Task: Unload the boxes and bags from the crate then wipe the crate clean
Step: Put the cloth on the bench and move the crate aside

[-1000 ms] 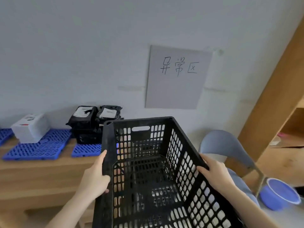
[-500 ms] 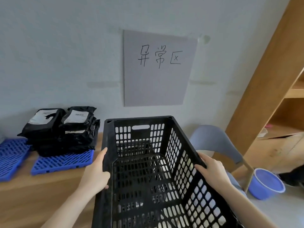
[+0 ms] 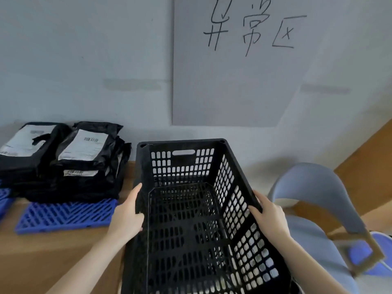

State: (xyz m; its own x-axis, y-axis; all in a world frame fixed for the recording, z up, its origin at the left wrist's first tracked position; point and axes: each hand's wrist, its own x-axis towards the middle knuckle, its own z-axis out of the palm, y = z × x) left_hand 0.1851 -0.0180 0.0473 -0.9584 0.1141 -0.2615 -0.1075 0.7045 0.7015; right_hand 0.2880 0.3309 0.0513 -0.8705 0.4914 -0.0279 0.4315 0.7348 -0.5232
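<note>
I hold a black perforated plastic crate (image 3: 186, 209) in front of me, and nothing lies inside it. My left hand (image 3: 127, 215) grips its left rim, thumb over the edge. My right hand (image 3: 269, 215) grips the right rim. Stacks of black bags with white labels (image 3: 70, 162) lie on a blue grid mat (image 3: 65, 215) on the wooden table (image 3: 42, 255) to the left.
A grey sign with handwritten characters (image 3: 239, 66) hangs on the wall ahead. A grey-blue chair (image 3: 314, 200) stands to the right, with a blue basin (image 3: 360, 253) on the floor behind it. A wooden shelf side (image 3: 373, 166) rises at far right.
The view has swung right and closer to the wall: the bags and mats slid left, the white box left the view. Both hands keep their grip on the crate.
</note>
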